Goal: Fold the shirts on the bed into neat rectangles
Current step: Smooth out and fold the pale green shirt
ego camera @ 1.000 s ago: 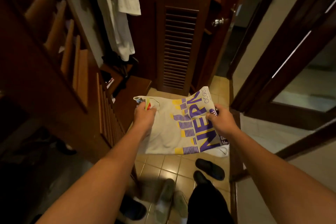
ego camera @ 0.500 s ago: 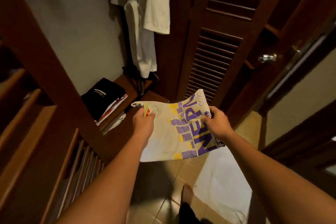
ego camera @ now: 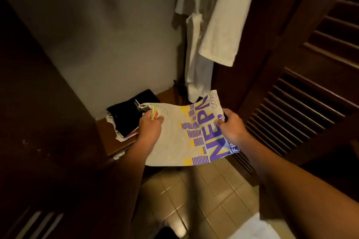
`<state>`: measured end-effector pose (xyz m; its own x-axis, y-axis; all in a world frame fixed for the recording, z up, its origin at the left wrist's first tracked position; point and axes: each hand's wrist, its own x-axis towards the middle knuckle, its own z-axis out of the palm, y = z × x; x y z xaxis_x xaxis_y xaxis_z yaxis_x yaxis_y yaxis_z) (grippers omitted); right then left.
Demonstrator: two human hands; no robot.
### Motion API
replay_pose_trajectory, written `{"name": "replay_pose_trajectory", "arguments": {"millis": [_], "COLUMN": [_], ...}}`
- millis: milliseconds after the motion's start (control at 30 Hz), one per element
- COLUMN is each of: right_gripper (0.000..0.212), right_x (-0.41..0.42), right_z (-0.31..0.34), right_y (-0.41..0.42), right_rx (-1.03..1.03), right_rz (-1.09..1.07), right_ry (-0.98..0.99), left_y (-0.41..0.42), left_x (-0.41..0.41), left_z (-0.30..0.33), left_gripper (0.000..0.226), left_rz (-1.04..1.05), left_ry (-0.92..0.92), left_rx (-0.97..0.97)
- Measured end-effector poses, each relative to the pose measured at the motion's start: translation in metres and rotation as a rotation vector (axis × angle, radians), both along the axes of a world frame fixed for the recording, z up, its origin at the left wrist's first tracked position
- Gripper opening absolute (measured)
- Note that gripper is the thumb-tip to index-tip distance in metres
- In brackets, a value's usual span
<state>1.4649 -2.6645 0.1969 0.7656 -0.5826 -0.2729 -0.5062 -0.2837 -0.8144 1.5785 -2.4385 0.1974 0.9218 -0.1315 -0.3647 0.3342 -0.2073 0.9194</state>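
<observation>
one folded shirt (ego camera: 186, 137), white with purple print, is held flat in the air at centre frame, left hand (ego camera: 150, 129) pinching its 9 o'clock edge, right hand (ego camera: 231, 127) gripping its 3 o'clock edge, likely so the fold survives carrying; at 10 o'clock one dark stack of clothes (ego camera: 129, 117) sits on a wooden shelf (ego camera: 167, 94), probably its destination; one white robe (ego camera: 200, 48) hangs at 12

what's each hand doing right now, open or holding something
Left hand: closed, gripping the left edge of the folded white shirt.
Right hand: closed, pinching the shirt's right edge.
</observation>
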Motion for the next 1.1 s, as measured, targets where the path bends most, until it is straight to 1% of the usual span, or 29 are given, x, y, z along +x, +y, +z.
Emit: {"name": "replay_pose_trajectory", "arguments": {"millis": [100, 233, 367, 433, 500, 567, 633, 700, 767, 800, 867, 967, 1100], "right_gripper": [0.028, 0.032, 0.028, 0.024, 0.027, 0.031, 0.031, 0.027, 0.025, 0.025, 0.022, 0.021, 0.03], "right_x": [0.038, 0.09, 0.146, 0.171, 0.194, 0.216, 0.236, 0.26, 0.28, 0.293, 0.312, 0.339, 0.358], "right_z": [-0.002, 0.0, 0.005, 0.004, -0.001, -0.008, -0.02, -0.04, -0.069, -0.085, -0.123, -0.191, -0.274], "right_y": [-0.013, -0.026, -0.037, -0.042, -0.045, -0.046, -0.049, -0.052, -0.054, -0.055, -0.053, -0.05, -0.046], "right_rx": [0.009, 0.005, -0.036, -0.028, -0.012, -0.018, -0.014, -0.003, 0.0, -0.006, -0.017, -0.044, -0.034], "right_rz": [0.069, 0.153, 0.285, 0.325, 0.375, 0.432, 0.485, 0.53, 0.559, 0.578, 0.601, 0.595, 0.559], "right_ry": [0.004, 0.026, 0.034, 0.029, 0.012, 0.006, -0.002, -0.008, -0.01, -0.019, -0.048, -0.106, -0.205], "left_y": [-0.007, -0.012, -0.016, -0.017, -0.017, -0.018, -0.021, -0.022, -0.018, -0.016, -0.012, -0.008, -0.002], "left_x": [0.025, 0.065, 0.105, 0.123, 0.137, 0.151, 0.166, 0.183, 0.199, 0.207, 0.22, 0.239, 0.244], "left_z": [0.001, -0.002, 0.0, -0.002, -0.003, -0.007, -0.018, -0.037, -0.065, -0.08, -0.117, -0.185, -0.271], "left_gripper": [0.03, 0.032, 0.031, 0.034, 0.038, 0.036, 0.03, 0.023, 0.01, 0.009, 0.02, 0.025, 0.03], "left_rz": [0.063, 0.094, 0.114, 0.172, 0.217, 0.245, 0.282, 0.316, 0.335, 0.341, 0.346, 0.398, 0.501], "left_ry": [-0.018, -0.06, -0.104, -0.113, -0.143, -0.162, -0.147, -0.141, -0.141, -0.14, -0.135, -0.146, -0.19], "left_rx": [0.014, 0.042, 0.092, 0.103, 0.14, 0.18, 0.165, 0.163, 0.158, 0.139, 0.141, 0.092, -0.029]}}
